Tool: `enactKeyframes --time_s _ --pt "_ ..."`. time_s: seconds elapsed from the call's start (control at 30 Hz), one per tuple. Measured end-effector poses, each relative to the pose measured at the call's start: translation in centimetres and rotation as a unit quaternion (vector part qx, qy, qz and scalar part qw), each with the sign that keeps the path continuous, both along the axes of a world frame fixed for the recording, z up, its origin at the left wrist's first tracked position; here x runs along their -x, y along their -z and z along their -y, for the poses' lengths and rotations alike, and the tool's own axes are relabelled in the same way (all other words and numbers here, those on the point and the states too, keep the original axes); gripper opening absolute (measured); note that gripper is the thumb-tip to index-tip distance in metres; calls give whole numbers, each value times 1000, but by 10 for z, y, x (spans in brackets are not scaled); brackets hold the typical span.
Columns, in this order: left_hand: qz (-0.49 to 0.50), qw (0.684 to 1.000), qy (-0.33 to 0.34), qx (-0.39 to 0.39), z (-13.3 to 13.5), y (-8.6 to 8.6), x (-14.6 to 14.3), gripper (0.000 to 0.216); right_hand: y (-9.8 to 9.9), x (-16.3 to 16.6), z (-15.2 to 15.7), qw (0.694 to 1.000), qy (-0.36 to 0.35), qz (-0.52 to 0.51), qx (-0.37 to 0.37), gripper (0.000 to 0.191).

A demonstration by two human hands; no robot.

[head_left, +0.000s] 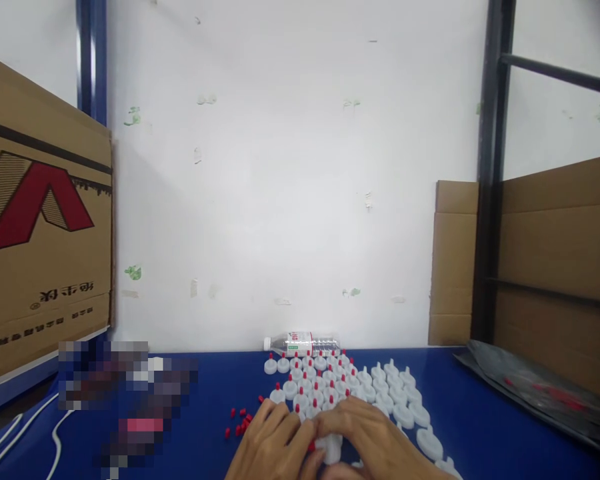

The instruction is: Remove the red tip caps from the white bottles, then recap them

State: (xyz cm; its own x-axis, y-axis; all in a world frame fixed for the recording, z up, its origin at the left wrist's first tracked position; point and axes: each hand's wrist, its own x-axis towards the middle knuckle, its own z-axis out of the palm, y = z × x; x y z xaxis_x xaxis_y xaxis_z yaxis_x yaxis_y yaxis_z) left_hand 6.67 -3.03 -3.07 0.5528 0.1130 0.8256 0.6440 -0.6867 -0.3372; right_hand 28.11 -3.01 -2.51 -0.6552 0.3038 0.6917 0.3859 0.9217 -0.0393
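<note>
I see the scuffed white wall (280, 200) brightly lit, a soft shadow slanting at left; coarse pixelation masks part of the flat blue tabletop (210, 380), and the top-right corner looks dim.

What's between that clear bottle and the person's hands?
Rows of mostly red-tipped white pieces, seen in the head view, separate the bottle from the left hand and right hand.

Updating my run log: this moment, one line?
left hand: pinching red cap; right hand: at white piece; nearby: loose red caps; back: bottle, lying
</note>
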Motion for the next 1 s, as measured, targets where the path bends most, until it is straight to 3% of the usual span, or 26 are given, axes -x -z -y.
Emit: enactKeyframes --time_s 0.17,0.43,0.53,0.7,0.83,1.0 --pt "-28 1000 -1 11 -3 1 1 34 -12 0 4 999 33 -5 -29 32" --pt "-15 993 -9 113 0 9 2 32 -17 -1 -2 994 28 5 -106 24" --pt "12 981 -23 190 3 5 12 34 -17 -29 -24 984 105 -22 -145 25" --pt "0 960 -49 276 6 -4 18 37 -17 -86 -63 942 304 -122 -76 17" --pt "-38 941 -65 331 5 -1 13 23 -12 -99 -73 936 332 -110 -46 15" --pt "-71 945 -34 318 -1 7 10 11 -8 -96 -76 937 336 -84 -50 17"
